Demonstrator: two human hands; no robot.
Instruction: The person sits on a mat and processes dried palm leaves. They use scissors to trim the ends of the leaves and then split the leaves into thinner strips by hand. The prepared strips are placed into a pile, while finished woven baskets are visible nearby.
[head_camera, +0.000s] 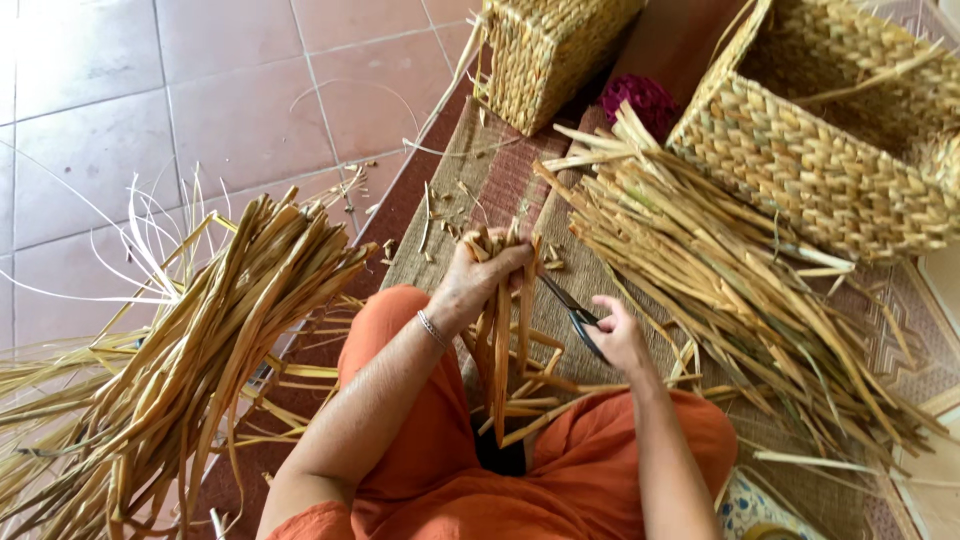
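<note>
Straw-coloured reed strips (500, 320), dry and flat, stand bunched in the left hand (478, 278), whose grip is closed round their upper part; the cut tips splay out just above the fingers (512, 258), and the lower ends hang down between the knees. Right hand (620, 335): grip closed on the handles of dark scissors (572, 312), the blades slightly parted and pointing up-left toward the bunch, their tips just beside it; whether they touch a strip cannot be told. A thin bracelet (432, 328) circles the left wrist. Both knees, in orange cloth (400, 400), frame the bunch, with short offcuts (540, 385) lying across them and on the woven mat (560, 270) beneath. Right of the scissors, a long heap of strips (740, 290) lies on the mat, fanning away to the lower right. Behind it stands a rectangular woven basket (820, 160); a second basket (545, 50) stands upper centre, with a dark red tuft (640, 100) between the two. Left of the mat, a large loose bundle of reeds (190, 350) lies on the pink tiled floor (150, 100).
</note>
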